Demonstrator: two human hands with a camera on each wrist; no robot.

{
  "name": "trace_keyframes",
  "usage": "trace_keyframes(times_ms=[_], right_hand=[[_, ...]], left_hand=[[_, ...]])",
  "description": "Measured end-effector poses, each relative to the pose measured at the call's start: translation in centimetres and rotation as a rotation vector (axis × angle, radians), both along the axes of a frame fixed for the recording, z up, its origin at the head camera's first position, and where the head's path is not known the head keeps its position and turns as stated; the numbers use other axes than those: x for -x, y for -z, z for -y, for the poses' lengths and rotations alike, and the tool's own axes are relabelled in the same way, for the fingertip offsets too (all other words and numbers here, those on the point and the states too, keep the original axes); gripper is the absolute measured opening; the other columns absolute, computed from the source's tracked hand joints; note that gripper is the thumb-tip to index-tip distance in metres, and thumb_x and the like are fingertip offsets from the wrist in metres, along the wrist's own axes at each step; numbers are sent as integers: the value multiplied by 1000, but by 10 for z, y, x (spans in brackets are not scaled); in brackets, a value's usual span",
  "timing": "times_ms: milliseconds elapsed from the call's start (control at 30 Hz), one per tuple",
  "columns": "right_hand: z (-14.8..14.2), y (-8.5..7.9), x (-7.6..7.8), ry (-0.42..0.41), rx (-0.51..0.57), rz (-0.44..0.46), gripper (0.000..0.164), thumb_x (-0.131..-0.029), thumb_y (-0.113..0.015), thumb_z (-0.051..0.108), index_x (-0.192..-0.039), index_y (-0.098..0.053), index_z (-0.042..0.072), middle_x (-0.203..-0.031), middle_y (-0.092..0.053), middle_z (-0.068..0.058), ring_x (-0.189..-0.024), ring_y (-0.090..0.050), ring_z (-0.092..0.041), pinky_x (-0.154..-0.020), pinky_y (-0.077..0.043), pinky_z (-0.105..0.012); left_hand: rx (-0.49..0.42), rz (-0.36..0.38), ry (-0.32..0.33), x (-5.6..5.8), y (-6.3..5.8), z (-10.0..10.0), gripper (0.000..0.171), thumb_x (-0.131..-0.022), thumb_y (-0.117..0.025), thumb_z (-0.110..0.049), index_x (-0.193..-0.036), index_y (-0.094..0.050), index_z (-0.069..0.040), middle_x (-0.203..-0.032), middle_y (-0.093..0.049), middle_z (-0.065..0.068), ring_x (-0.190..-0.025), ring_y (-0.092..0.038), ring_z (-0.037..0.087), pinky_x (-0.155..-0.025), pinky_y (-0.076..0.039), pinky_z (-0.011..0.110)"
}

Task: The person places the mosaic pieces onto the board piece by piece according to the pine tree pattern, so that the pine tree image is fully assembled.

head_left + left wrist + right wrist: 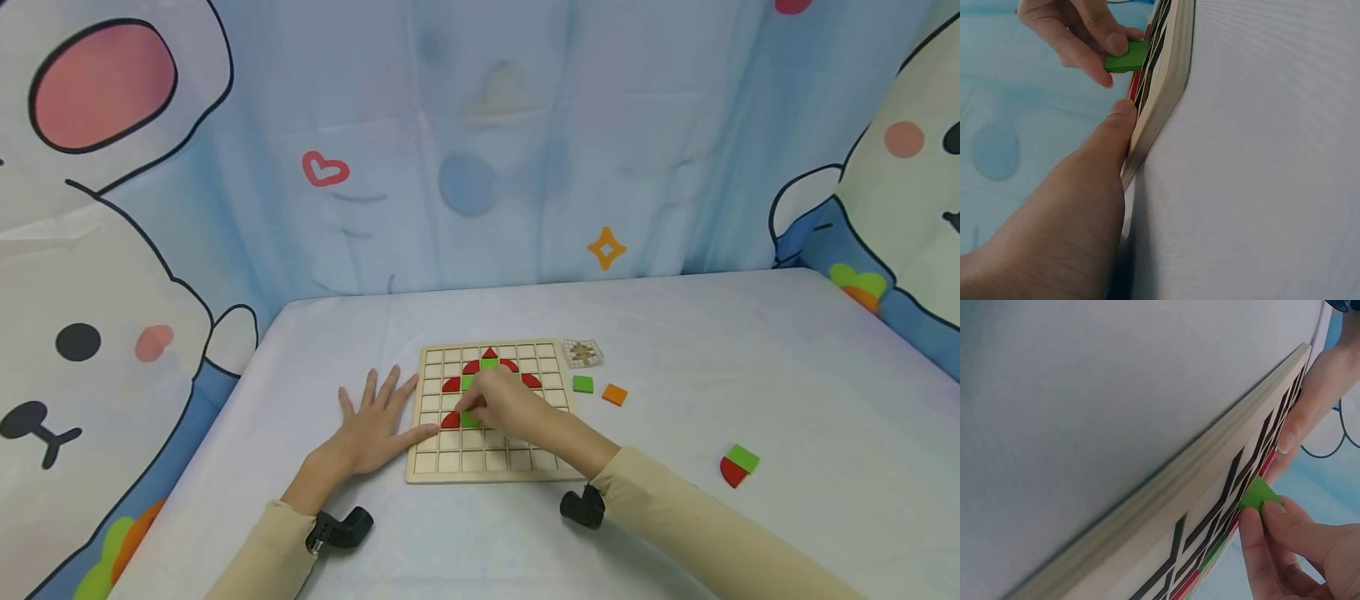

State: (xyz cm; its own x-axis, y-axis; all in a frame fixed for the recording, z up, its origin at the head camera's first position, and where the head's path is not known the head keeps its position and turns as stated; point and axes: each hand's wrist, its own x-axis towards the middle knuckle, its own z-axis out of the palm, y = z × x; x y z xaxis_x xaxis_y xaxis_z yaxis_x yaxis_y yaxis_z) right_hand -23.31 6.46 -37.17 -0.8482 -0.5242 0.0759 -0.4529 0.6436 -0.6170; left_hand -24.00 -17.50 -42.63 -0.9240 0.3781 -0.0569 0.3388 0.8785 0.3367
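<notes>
A wooden grid board (450,462) lies on the table with red and green tiles in several of its cells. My right hand (506,404) is over the board and pinches a green square tile (1260,494) between thumb and fingers. In the left wrist view that green tile stands tilted, one edge down at the grid. Just left of it sits a red quarter-round tile (450,421). With fingers spread, my left hand (367,437) lies at the board's left side, its thumb resting on the board's edge. Part of the tile pattern is hidden behind my right hand.
Right of the board lie a small picture card (582,353), a loose green square (582,384) and an orange square (615,394). Farther right, another green tile (742,458) touches a red quarter-round (733,472). A printed curtain (487,208) hangs behind the table.
</notes>
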Motion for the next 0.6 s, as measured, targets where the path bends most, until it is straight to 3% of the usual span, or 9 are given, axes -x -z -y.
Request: trace_keyframes(times_ms=[600], right_hand=[[5, 4, -4, 7, -99, -58, 18, -90, -75, -12, -105, -81, -4, -107, -79, -14, -111, -72, -29, -85, -61, -34]], left_hand=[[1, 0, 5, -1, 0, 0, 92, -100, -52, -67, -169, -20, -14, -174, -5, 20, -157, 9, 48, -110, 12, 82]])
